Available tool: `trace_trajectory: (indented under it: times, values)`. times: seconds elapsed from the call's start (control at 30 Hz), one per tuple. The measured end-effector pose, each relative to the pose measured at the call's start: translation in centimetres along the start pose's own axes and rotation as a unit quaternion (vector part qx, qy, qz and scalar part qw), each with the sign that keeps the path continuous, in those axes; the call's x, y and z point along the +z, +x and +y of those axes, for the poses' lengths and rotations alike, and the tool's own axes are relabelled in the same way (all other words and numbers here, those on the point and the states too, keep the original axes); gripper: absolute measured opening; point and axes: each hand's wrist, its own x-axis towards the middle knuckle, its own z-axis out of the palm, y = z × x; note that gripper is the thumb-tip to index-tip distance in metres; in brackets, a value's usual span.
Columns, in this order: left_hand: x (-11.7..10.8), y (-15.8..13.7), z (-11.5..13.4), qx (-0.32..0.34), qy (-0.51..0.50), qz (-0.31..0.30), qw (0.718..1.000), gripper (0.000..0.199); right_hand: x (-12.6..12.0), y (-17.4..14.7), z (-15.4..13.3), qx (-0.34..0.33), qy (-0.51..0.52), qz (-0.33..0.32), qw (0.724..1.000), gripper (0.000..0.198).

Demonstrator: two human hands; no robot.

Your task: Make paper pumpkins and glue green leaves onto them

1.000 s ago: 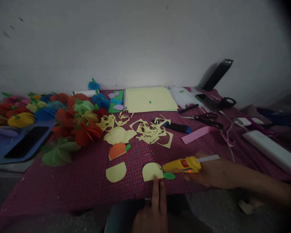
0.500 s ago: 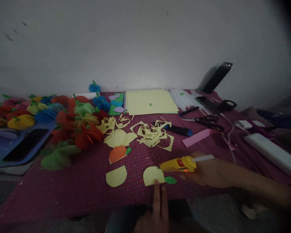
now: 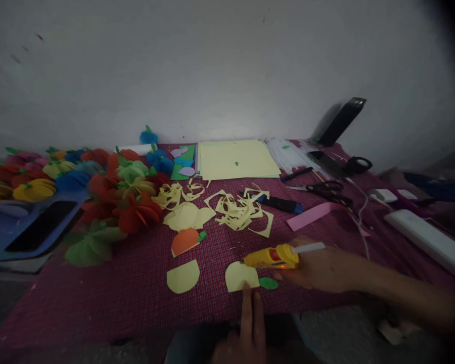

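My right hand (image 3: 318, 268) is closed around a yellow hot glue gun (image 3: 271, 257) with a white glue stick at its back and a small orange light lit. Its nozzle meets the upper edge of a pale yellow half-round paper piece (image 3: 240, 275). From below, my left hand (image 3: 246, 328) presses two outstretched fingers on the straight lower edge of that piece. A green paper leaf (image 3: 268, 283) lies by its right corner. Left of it rests a second yellow half-round piece (image 3: 183, 276), and above that an orange folded piece (image 3: 185, 241) with a green tab.
Yellow paper scraps (image 3: 237, 210) lie mid-table beside a box cutter (image 3: 280, 203). Scissors (image 3: 322, 187), a pink strip (image 3: 314, 215) and a white power strip (image 3: 426, 237) are on the right. Colourful paper pumpkins (image 3: 136, 210) crowd the left near a phone (image 3: 41, 226). Yellow sheets (image 3: 237, 156) lie behind.
The glue gun's nozzle has moved left along the paper's upper edge, with my right hand following. My left fingers remain on the paper.
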Motion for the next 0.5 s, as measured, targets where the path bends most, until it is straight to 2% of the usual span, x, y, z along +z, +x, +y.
trace_trajectory:
  times: [0.07,0.27,0.5]
  values:
    - [0.07,0.05,0.03,-0.006,0.003,0.013,1.0,0.036,0.09,0.19,-0.01,-0.001,-0.003,0.01,1.0,0.019]
    - [0.06,-0.02,0.18,-0.007,-0.002,-0.008,1.0,0.045,-0.06,0.33,-0.43,-0.016,0.022,0.003,1.0,0.019]
    - [0.2,-0.16,0.06,0.01,-0.01,-0.018,1.0,0.043,-0.25,0.13,-0.46,0.031,-0.013,0.0,0.999,0.02]
